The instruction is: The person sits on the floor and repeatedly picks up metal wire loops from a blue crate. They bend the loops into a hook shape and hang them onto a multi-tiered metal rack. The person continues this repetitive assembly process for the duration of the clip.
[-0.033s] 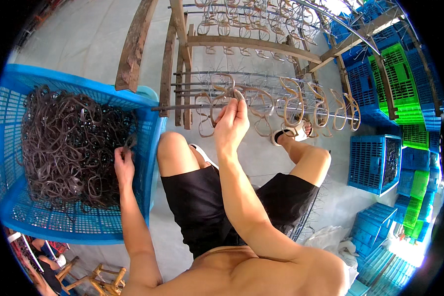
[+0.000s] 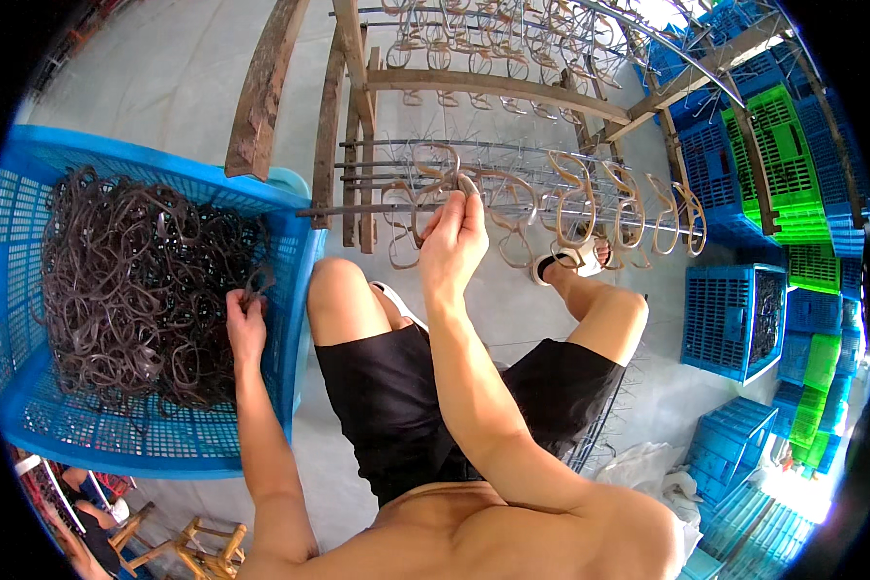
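My left hand (image 2: pixel 246 329) is inside the right side of a blue plastic crate (image 2: pixel 155 459), fingers pinched on a dark spectacle frame (image 2: pixel 259 278). A tangled heap of dark spectacle frames (image 2: pixel 130 290) fills much of that crate. In front of me my right hand (image 2: pixel 454 242) is closed, thumb and fingertips up, on a brownish spectacle frame (image 2: pixel 443 153) at a metal rod (image 2: pixel 377 209). Several tan spectacle frames (image 2: pixel 626 205) hang along the rod to the right of this hand. How the held frame meets the rod's thin wires is hidden by my fingers.
A wooden rack (image 2: pixel 493 85) stands ahead, with more hanging frames (image 2: pixel 517 43) on its upper rods. One loose-ended post (image 2: pixel 261 106) rises near the crate. Blue crates (image 2: pixel 720 319) and green crates (image 2: pixel 778 145) are stacked at right. A wooden stool (image 2: pixel 208 546) and another person (image 2: pixel 92 527) are at lower left.
My left hand has shifted very slightly rightward, and the dark spectacle frame in its fingers shows more. My right hand stays at the rod.
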### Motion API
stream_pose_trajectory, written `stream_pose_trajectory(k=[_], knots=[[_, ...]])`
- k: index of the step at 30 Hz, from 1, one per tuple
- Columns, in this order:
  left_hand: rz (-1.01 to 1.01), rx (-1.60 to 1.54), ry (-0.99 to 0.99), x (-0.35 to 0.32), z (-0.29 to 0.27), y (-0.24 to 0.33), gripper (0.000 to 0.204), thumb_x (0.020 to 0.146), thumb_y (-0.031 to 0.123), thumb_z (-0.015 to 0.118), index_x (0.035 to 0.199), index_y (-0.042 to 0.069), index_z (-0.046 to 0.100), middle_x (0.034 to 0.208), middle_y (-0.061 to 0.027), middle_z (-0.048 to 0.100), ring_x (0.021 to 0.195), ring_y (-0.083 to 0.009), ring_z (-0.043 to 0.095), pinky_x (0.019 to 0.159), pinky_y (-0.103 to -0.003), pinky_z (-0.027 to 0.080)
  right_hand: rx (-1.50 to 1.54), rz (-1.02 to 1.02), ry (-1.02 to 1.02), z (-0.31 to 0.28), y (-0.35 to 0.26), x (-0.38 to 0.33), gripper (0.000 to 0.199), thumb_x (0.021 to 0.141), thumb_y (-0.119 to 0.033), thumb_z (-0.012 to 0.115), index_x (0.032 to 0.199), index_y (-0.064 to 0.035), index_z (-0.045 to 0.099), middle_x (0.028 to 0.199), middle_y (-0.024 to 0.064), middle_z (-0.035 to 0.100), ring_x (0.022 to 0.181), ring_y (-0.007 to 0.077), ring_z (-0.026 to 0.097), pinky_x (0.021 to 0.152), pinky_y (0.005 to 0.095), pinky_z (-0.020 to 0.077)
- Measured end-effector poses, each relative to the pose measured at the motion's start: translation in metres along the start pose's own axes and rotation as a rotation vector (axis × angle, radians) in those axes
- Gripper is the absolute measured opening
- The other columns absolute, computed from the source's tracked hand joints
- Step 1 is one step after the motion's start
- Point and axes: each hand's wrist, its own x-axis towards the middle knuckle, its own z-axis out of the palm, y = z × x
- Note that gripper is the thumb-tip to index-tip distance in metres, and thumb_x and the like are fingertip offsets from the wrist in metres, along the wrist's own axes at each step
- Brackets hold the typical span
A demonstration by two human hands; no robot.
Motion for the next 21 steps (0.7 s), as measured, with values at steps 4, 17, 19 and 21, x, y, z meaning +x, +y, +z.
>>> stream_pose_trajectory(k=[4, 17, 19, 21], knots=[[-0.076, -0.147, 0.037, -0.003, 0.0, -0.001, 0.014, 0.093, 0.015, 0.049, 0.099, 0.002, 0.046, 0.081, -0.0058, 0.057, 0.074, -0.0158, 0.053, 0.073, -0.031, 0.04, 0.014, -0.004, -0.071, 0.0, 0.003, 0.002, 0.028, 0.097, -0.021, 0.042, 0.074, -0.0056, 0.045, 0.053, -0.0011, 0.045, 0.043, 0.0065, 0.04, 0.039, 0.022, 0.0317], [0.143, 0.108, 0.075, -0.011, 0.005, 0.018, 0.032, 0.083, 0.004, 0.055, 0.115, -0.001, 0.051, 0.1, -0.0102, 0.051, 0.086, -0.0199, 0.052, 0.079, -0.031, 0.044, -0.226, -0.138, -0.136, 0.02, 0.004, -0.013, 0.023, 0.096, -0.017, 0.046, 0.105, 0.0023, 0.055, 0.053, 0.0014, 0.048, 0.046, 0.0065, 0.044, 0.044, 0.0233, 0.039], [0.178, 0.119, 0.061, -0.012, 0.01, 0.014, 0.038, 0.084, 0.003, 0.055, 0.121, 0.002, 0.049, 0.097, -0.0086, 0.054, 0.087, -0.019, 0.053, 0.079, -0.031, 0.044, -0.296, -0.146, -0.108, 0.02, 0.004, -0.013, 0.024, 0.096, -0.018, 0.046, 0.104, 0.0023, 0.055, 0.053, 0.0017, 0.048, 0.046, 0.0071, 0.045, 0.044, 0.0238, 0.0395], [0.19, 0.189, 0.04, -0.01, 0.009, 0.012, 0.04, 0.084, 0.005, 0.055, 0.123, 0.002, 0.048, 0.099, -0.0108, 0.056, 0.088, -0.0215, 0.056, 0.079, -0.033, 0.045, -0.304, -0.147, -0.095, 0.019, 0.0, -0.011, 0.024, 0.096, -0.019, 0.045, 0.101, 0.0025, 0.055, 0.052, 0.0016, 0.048, 0.046, 0.0076, 0.045, 0.044, 0.0244, 0.0396]])
